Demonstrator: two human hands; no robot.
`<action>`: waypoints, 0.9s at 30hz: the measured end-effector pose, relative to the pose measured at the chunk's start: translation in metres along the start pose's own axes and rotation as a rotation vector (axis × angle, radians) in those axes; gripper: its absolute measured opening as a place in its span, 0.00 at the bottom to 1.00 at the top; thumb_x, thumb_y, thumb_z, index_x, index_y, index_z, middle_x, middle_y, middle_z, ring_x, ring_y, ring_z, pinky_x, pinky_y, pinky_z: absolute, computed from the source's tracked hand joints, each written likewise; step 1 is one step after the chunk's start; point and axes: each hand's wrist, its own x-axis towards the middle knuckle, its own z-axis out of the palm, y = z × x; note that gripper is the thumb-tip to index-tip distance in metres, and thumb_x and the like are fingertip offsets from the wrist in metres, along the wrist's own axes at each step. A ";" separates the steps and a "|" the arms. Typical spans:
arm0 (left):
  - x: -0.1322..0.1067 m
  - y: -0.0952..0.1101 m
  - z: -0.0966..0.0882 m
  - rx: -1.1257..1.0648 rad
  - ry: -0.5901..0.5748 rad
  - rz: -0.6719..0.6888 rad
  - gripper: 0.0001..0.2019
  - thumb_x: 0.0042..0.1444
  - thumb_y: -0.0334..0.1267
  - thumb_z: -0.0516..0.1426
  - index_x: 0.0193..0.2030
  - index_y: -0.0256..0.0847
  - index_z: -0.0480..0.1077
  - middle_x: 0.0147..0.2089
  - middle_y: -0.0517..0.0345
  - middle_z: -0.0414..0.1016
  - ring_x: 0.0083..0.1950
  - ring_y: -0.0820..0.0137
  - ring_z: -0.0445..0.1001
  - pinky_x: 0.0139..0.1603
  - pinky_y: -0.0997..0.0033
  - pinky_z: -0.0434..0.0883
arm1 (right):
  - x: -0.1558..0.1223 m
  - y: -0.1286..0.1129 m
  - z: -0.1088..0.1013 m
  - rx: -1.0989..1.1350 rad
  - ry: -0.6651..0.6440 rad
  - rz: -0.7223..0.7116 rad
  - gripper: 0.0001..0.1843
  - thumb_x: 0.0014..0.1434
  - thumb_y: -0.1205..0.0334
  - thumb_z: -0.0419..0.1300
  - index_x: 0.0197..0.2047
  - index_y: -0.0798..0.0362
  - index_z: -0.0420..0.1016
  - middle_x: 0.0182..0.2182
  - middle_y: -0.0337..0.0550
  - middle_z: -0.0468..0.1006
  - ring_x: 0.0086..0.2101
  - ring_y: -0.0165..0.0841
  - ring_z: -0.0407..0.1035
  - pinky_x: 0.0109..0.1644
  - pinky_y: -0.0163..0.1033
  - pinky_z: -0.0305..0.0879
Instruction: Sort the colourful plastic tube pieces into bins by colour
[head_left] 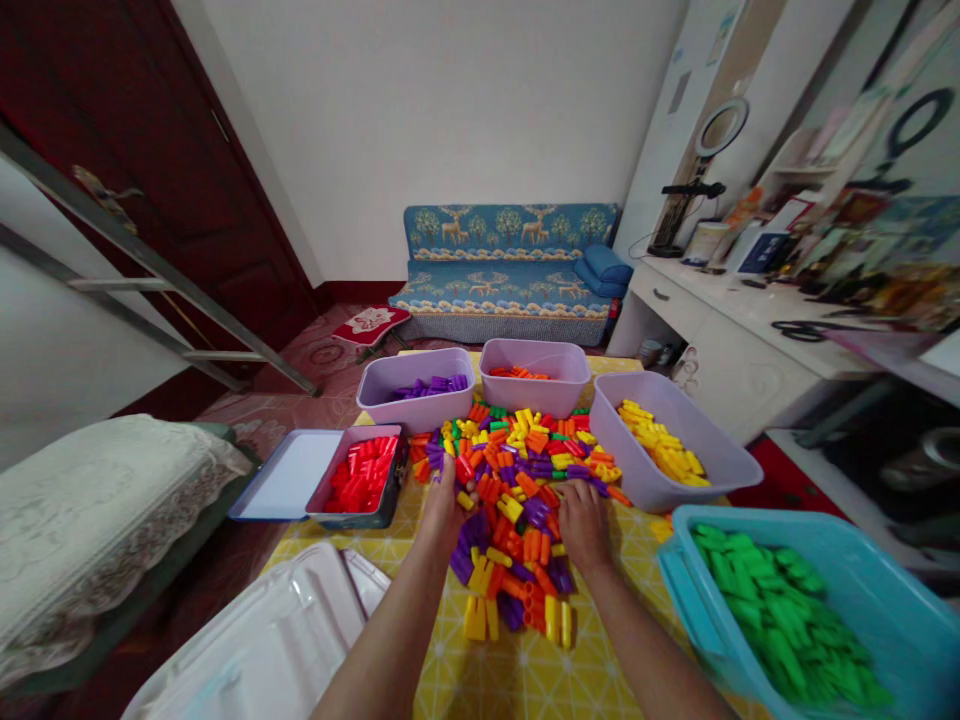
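A loose pile of plastic toy blocks [517,475] in red, orange, yellow, green and purple covers the middle of the table. My left hand [444,505] is at the pile's left side, its thumb stretched up and apart from the fingers, which are partly hidden among the blocks. A red block [465,468] lies beside that thumb. On the right side of the pile, my right hand [583,522] rests with its fingers curled down into the blocks; whatever is under the fingertips is hidden. Purple, orange and yellow blocks [517,580] spread between my forearms.
Around the pile stand a lilac bin [416,410] of purple blocks, another bin [536,395] of orange, a third [675,490] of yellow, a tin [352,519] of red and a blue tub [686,600] of green. A white lid [262,640] lies front left on the yellow tablecloth [450,680].
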 end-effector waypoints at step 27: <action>-0.009 -0.006 -0.012 -0.276 -0.241 -0.131 0.06 0.52 0.24 0.60 0.36 0.34 0.69 0.39 0.49 0.76 0.27 0.81 0.67 0.26 0.83 0.67 | 0.000 0.002 0.003 0.018 0.003 0.005 0.13 0.60 0.72 0.50 0.43 0.52 0.72 0.42 0.46 0.73 0.45 0.39 0.64 0.53 0.42 0.59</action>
